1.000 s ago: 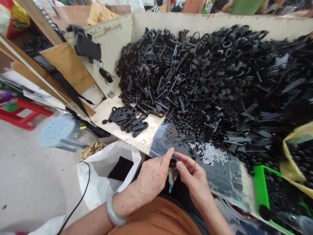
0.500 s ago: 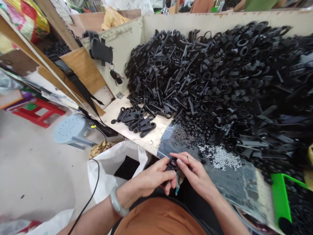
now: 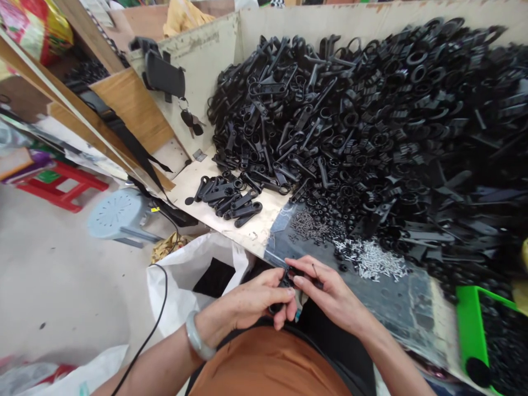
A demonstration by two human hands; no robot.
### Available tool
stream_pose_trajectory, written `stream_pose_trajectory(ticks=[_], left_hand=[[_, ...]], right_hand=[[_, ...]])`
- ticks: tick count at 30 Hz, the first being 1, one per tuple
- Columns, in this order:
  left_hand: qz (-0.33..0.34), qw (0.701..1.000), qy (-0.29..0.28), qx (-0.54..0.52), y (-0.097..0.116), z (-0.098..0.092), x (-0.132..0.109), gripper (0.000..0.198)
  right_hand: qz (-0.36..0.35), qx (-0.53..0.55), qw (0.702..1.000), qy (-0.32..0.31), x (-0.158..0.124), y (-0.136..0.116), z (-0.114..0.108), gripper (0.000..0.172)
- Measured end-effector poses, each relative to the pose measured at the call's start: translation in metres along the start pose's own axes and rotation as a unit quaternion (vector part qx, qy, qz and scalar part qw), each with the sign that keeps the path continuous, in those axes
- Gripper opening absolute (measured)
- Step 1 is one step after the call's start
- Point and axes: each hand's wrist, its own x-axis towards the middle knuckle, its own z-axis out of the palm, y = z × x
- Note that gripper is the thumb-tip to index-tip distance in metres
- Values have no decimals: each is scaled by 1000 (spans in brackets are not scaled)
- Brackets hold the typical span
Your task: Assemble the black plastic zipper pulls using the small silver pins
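Note:
My left hand point(image 3: 268, 300) is closed around a small black plastic part point(image 3: 285, 280), held low over my lap just off the table edge. Thumb and fingertips of my right hand point(image 3: 322, 283) meet the same part from the other side. A thin dark piece sticks up between my right fingers; its kind is too small to tell. Beyond my hands lie a heap of silver screws point(image 3: 377, 259) and a patch of tiny brown-grey pieces point(image 3: 308, 224). A small group of black ring-ended arms point(image 3: 233, 198) rests on the bare wood to the left.
A huge pile of black plastic parts point(image 3: 330, 121) fills the boxed table. On the right stands a green bin point(image 3: 468, 330) of black pieces. Below the left edge hangs a white sack point(image 3: 165, 297). A blue-grey stool point(image 3: 117, 214) and keys point(image 3: 192, 121) are farther left.
The view has tilted slightly downward. Both hands stay together at the black part, with the right fingers shifted a little against it.

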Motion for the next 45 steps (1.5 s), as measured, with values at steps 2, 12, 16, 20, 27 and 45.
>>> stream_pose_trajectory(ticks=[2,12,16,20,27,45], left_hand=[[-4,1000,-11,4,-1,-1,0,44],[41,998,24,52,-1,2,11,42],[161,945,197,204,10,-4,30,24],[227,831,337,381,25,-12,43,10],[194,710,354,577,23,-11,55,14],[250,787,349,443,24,-11,54,20]], right_hand=[[4,2,1000,-21,-1,0,-2,36],[41,-70,996,42,-7,-10,-16,36],[54,-236,951,193,-8,-6,-35,19],[63,-432,878,198,4,3,-41,20],[93,-495,843,189,19,9,-32,19],[65,-459,869,174,19,13,-36,21]])
